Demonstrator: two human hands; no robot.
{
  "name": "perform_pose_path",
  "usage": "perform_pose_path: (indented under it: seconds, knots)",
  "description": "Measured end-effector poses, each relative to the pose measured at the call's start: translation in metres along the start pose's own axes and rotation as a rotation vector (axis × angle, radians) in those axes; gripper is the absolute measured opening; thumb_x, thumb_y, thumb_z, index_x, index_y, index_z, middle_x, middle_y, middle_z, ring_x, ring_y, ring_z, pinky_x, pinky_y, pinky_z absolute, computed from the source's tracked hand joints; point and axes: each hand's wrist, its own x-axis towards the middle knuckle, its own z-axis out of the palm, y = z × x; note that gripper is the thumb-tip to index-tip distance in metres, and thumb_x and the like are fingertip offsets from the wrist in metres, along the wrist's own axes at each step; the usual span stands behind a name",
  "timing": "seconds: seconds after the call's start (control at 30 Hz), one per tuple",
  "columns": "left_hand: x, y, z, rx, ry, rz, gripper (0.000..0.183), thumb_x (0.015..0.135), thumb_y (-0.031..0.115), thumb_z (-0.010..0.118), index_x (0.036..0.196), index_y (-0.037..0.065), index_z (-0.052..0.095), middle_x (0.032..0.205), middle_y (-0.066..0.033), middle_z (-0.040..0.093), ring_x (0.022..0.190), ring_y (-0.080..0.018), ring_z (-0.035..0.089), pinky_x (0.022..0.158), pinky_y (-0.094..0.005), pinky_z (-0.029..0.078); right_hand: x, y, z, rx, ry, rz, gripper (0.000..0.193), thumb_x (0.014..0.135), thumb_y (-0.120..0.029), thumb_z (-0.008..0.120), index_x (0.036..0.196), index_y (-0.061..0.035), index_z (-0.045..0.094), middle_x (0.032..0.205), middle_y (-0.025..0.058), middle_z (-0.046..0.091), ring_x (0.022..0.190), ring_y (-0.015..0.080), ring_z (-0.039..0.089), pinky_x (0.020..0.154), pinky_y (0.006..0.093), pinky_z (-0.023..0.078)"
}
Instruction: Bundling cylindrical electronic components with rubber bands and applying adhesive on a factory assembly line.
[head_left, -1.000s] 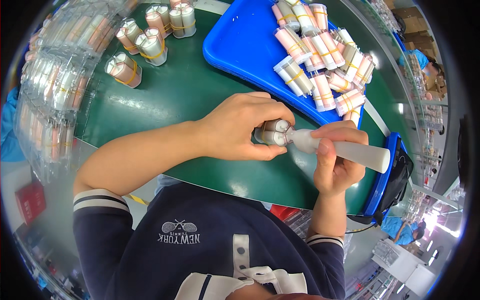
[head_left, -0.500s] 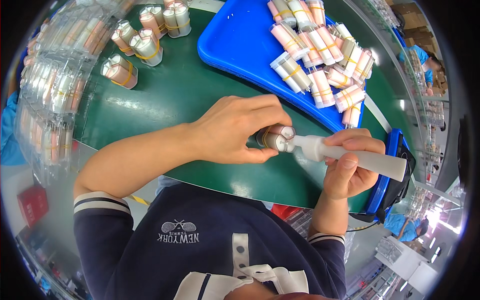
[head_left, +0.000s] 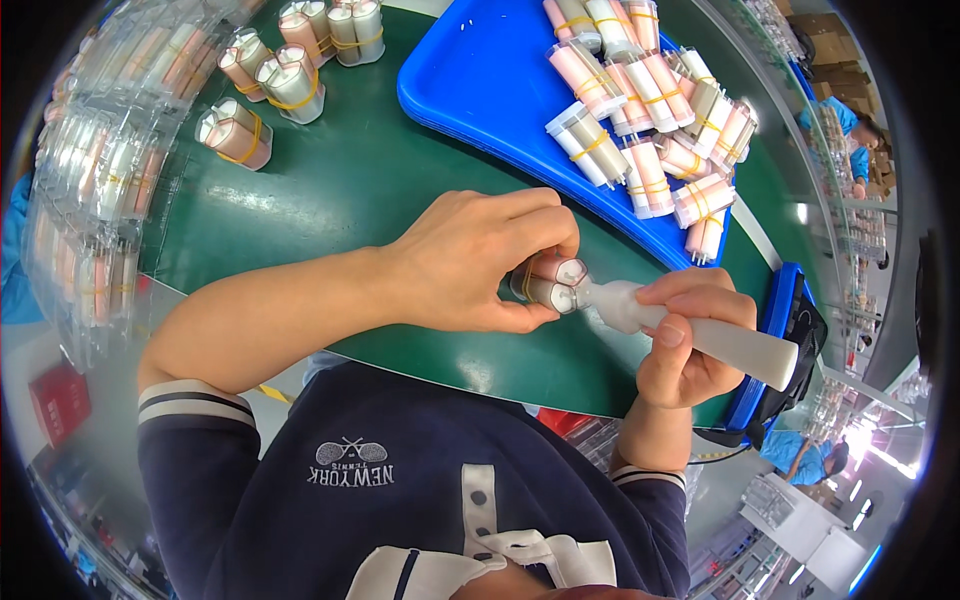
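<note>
My left hand [head_left: 490, 262] is closed around a small bundle of pink and grey cylinders [head_left: 556, 284], its white ends turned to the right. Part of the bundle is hidden by the fingers. In my right hand [head_left: 700, 335] is a white squeeze bottle [head_left: 745, 352], gripped between thumb and fingers. The bottle lies nearly level, its narrow nozzle [head_left: 592, 292] pointing left at the white ends of the bundle. Whether the nozzle touches them I cannot tell.
A blue tray [head_left: 470, 75] at the back right carries several banded pink and grey cylinder bundles [head_left: 650, 90]. More bundles [head_left: 290, 88] stand on the green table [head_left: 300, 220] at the back left. Stacked clear plastic packs [head_left: 100, 170] line the left edge. Other people [head_left: 850, 130] work farther right.
The squeeze bottle has shifted slightly left and toward me, and its rear end has dropped nearer my body. The left hand still holds the bundle in about the same place.
</note>
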Motion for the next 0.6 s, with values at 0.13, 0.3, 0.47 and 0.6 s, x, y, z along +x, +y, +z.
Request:
perform_pose_path:
  seconds: [0.13, 0.3, 0.47, 0.6]
  knots:
    - [0.001, 0.002, 0.0, -0.016, -0.002, -0.012, 0.034, 0.057, 0.011, 0.073, 0.084, 0.008, 0.052, 0.076, -0.0011, 0.049, 0.049, -0.012, 0.043, 0.043, -0.0246, 0.037, 0.0, 0.001, 0.001, 0.004, -0.017, 0.002, 0.015, 0.075, -0.005, 0.064, 0.077, 0.0, 0.05, 0.071, 0.0098, 0.055, 0.058, 0.0224, 0.058, 0.045, 0.0275, 0.044]
    - [0.001, 0.001, -0.002, -0.017, -0.009, -0.02, 0.034, 0.056, 0.01, 0.074, 0.083, 0.008, 0.053, 0.076, -0.0006, 0.05, 0.049, -0.0111, 0.041, 0.042, -0.0242, 0.035, -0.002, 0.008, 0.002, 0.042, -0.041, -0.014, 0.016, 0.076, -0.006, 0.064, 0.079, 0.0007, 0.05, 0.071, 0.009, 0.057, 0.059, 0.0216, 0.059, 0.046, 0.0267, 0.044]
    - [0.002, 0.006, 0.002, 0.077, 0.085, 0.011, 0.044, 0.055, 0.016, 0.076, 0.09, 0.007, 0.052, 0.081, -0.0019, 0.051, 0.049, -0.0113, 0.041, 0.043, -0.024, 0.036, -0.01, 0.004, -0.003, 0.101, 0.075, 0.067, 0.019, 0.082, -0.013, 0.059, 0.083, 0.003, 0.048, 0.076, 0.0106, 0.053, 0.06, 0.023, 0.058, 0.048, 0.0279, 0.045]
    - [0.001, 0.01, 0.005, 0.042, 0.098, 0.022, 0.056, 0.054, 0.02, 0.076, 0.102, 0.006, 0.051, 0.089, -0.0039, 0.055, 0.048, -0.0119, 0.042, 0.043, -0.0234, 0.037, -0.006, 0.0, -0.004, 0.118, 0.199, 0.133, 0.023, 0.084, -0.018, 0.056, 0.079, 0.0028, 0.048, 0.08, 0.0107, 0.048, 0.061, 0.0227, 0.057, 0.048, 0.0283, 0.045]
